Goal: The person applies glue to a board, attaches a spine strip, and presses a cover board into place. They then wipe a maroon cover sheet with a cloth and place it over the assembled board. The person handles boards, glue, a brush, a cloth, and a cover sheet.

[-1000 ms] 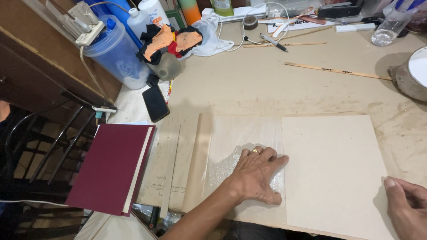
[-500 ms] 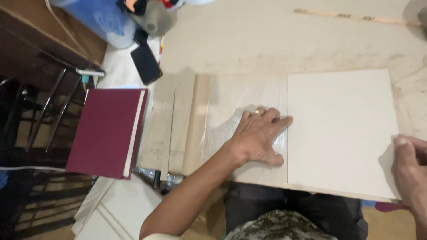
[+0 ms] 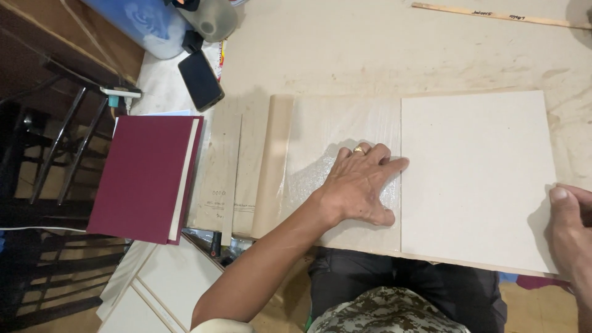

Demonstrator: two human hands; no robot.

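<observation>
Head cam: left hand (image 3: 361, 185) lies flat, fingers spread, gripping nothing, pressing the glossy crinkled clear film (image 3: 336, 148) beside the pale square grey board (image 3: 475, 179) at the table's near edge, right hand (image 3: 570, 231) thumbing that board's edge.

Bare left forearm, no sleeve past the elbow, gold ring (image 3: 359, 149) on a finger of the left hand (image 3: 361, 188), right hand (image 3: 570, 237) unadorned where visible, camouflage-patterned shirt (image 3: 385, 311), dark grey trousers (image 3: 401, 287)
</observation>
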